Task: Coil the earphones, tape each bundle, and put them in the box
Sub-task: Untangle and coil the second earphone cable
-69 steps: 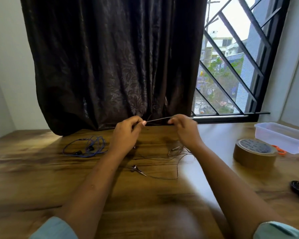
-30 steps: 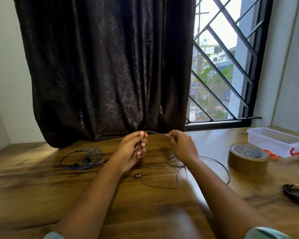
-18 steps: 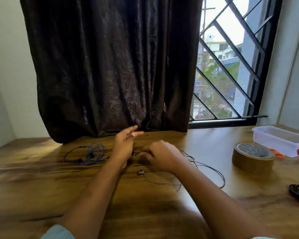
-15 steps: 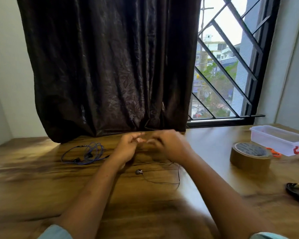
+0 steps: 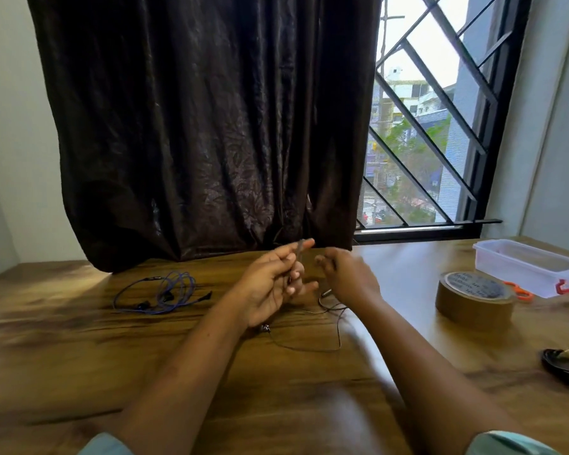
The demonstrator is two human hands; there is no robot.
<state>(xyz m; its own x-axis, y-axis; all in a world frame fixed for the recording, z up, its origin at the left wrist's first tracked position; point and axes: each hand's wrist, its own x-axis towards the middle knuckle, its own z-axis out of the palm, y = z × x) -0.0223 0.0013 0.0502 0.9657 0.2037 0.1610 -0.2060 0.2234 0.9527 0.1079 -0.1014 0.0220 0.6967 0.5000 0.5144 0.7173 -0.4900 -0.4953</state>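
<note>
Fingers (image 5: 294,275) of the left hand (image 5: 270,287) stretch out nearly straight above the bench (image 5: 79,356). A grey run of the dark earphones (image 5: 329,309) crosses them and appears to be nipped under the thumb. Just to their right, the right hand (image 5: 350,275) hovers with its fingers curled inward; motion blur makes it impossible to tell whether they pinch the cable or hold nothing.

Most of the slack lies on the bench below both hands and nearer the person, trailing in loose bends. One earbud sits near the left wrist, and what may be the plug lies beneath the right hand.

The winding seems to turn on one relation. The free length hangs below the left fingers, whose long axis points away and to the right. The right hand is therefore nearer the slack and looks best placed to carry it round them.

Blue earphones (image 5: 168,290) lie uncoiled well to the left, while the tape roll (image 5: 473,300) and the clear box (image 5: 519,267) wait well apart on the right. Any turns of cable on the left hand are hidden by the fingers themselves.
</note>
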